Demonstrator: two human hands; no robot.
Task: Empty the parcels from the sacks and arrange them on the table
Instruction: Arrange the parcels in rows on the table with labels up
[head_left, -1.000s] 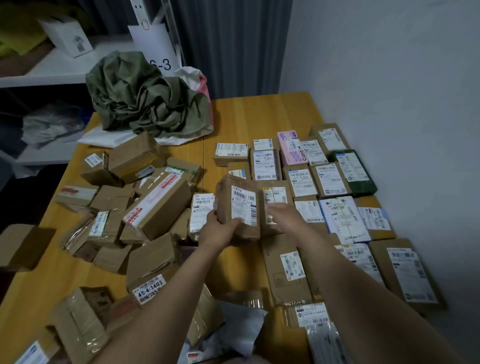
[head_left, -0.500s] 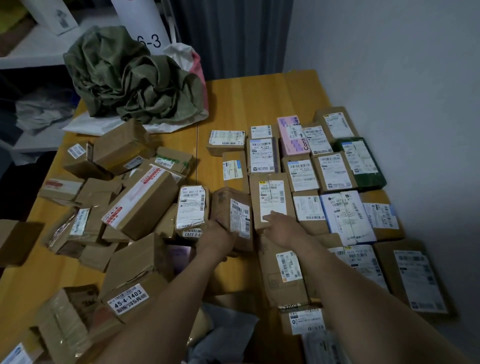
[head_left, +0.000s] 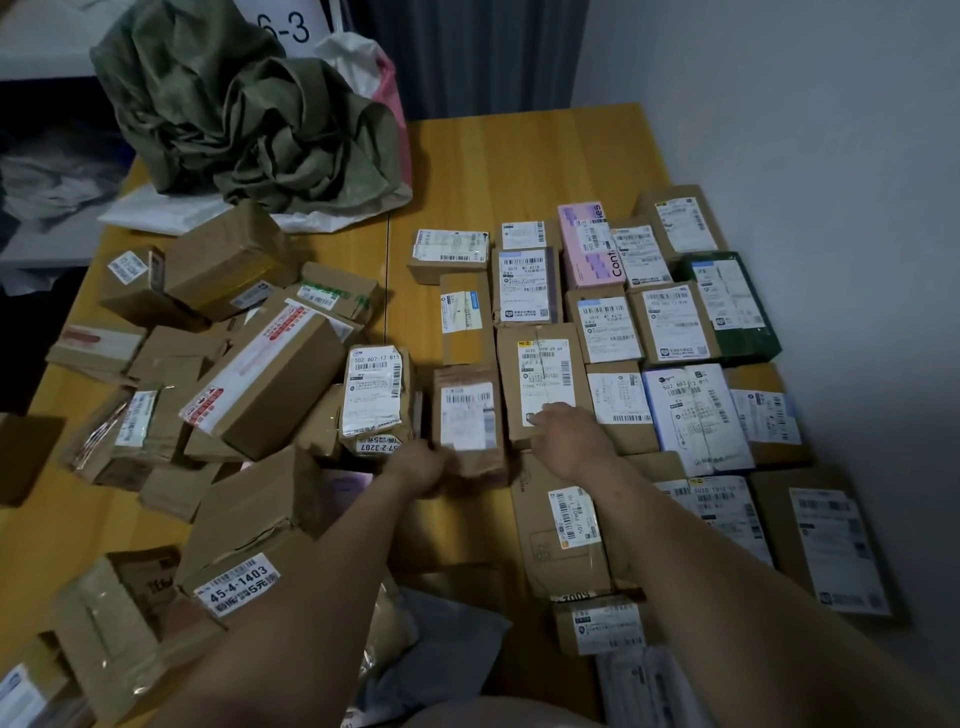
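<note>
parcel: small brown box (head_left: 469, 418), flat on wooden table (head_left: 519, 166), label up, long axis near-to-far, leftmost in the sorted rows
left hand (head_left: 418, 465): at its near-left corner, fingers blurred, probably curled on the edge
right hand (head_left: 569, 436): flat, fingers spread, on the neighbouring box (head_left: 543, 379)
sack: green sack (head_left: 249, 104) crumpled at far left

Readable markings on the sign and parcels.
On the white sign (head_left: 283, 26) behind the sacks we read "6-3". A brown box (head_left: 244, 551) at near left carries a white sticker, "45-4-1403". The taped parcel (head_left: 375, 397) left of centre shows "502 602-12 815" on its label, with an upside-down "57-2-3207" sticker below. We read "Cont" on the pink box (head_left: 589, 244), "502 602-12 815" on the pale blue parcel (head_left: 693, 415), and "507 P907 170" on the flat carton (head_left: 561, 535). Other labels are too small.
</note>
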